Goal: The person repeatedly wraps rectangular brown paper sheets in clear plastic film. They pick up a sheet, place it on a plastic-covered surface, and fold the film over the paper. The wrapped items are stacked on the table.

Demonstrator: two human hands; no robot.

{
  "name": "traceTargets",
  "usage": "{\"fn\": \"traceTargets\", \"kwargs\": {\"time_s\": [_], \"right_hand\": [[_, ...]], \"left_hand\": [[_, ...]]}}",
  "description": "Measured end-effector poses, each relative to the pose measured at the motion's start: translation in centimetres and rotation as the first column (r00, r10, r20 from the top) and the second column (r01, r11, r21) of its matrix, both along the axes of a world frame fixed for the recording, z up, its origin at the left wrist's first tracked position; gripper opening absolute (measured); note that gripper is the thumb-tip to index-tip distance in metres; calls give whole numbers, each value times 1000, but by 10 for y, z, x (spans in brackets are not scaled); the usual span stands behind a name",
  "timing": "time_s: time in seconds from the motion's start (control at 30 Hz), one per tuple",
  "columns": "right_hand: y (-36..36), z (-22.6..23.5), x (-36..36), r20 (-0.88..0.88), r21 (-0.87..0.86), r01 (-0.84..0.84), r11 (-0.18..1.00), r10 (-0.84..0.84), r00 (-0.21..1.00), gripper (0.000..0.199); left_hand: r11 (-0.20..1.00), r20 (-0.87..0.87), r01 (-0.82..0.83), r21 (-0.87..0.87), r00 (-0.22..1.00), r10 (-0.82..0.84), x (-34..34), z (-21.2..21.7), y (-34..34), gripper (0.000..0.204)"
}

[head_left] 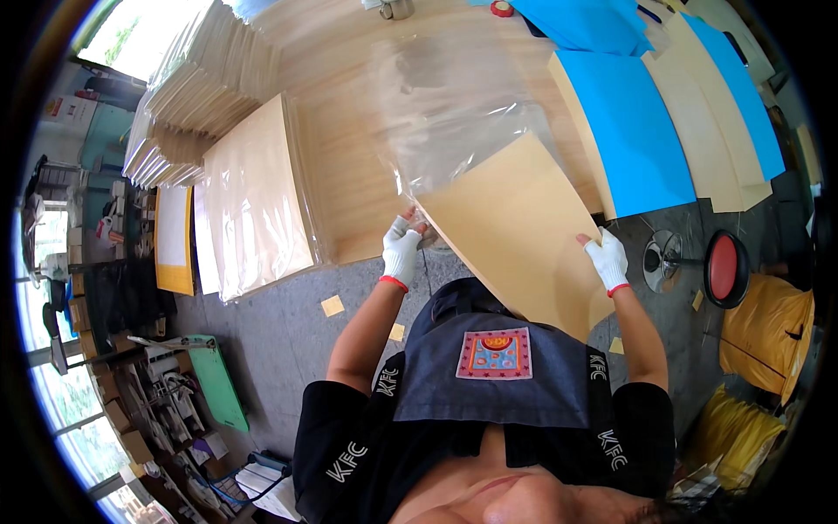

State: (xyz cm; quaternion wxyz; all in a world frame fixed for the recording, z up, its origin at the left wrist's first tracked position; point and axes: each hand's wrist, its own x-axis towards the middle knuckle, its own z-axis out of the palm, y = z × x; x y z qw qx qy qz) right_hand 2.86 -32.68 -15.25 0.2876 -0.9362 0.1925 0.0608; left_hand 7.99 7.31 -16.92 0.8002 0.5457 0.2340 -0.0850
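Note:
A large tan board (524, 231) lies at a slant in front of me, its far part over a clear plastic bag (476, 140) on the table. My left hand (402, 248), in a white glove with bare fingertips, is closed on the bag's near edge, beside the board's left edge. Gloved the same way, my right hand (606, 259) grips the board's right edge, thumb on top. The board's near end hangs past the table edge, close to my apron. Whether its far end is inside the bag, I cannot tell.
Left on the table (345, 175) lie bagged boards (257, 196), with a tall stack of bagged boards (205, 79) behind. Blue sheets and tan boards (624, 131) line the right side. A red-seated stool (726, 269) stands right; paper scraps (333, 306) lie on the floor.

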Motion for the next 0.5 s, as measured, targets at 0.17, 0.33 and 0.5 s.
{"fn": "traceTargets", "kwargs": {"time_s": [0.17, 0.33, 0.5], "right_hand": [[20, 11, 10, 57, 73, 19, 997, -23, 998, 46], [27, -21, 21, 116, 270, -5, 963, -27, 993, 47], [63, -11, 52, -4, 133, -1, 991, 1, 1000, 59]], "left_hand": [[909, -107, 356, -219, 917, -385, -36, -27, 21, 48], [864, -68, 227, -449, 956, -287, -37, -14, 5, 51], [996, -39, -26, -86, 999, 23, 2, 3, -23, 41]]}}
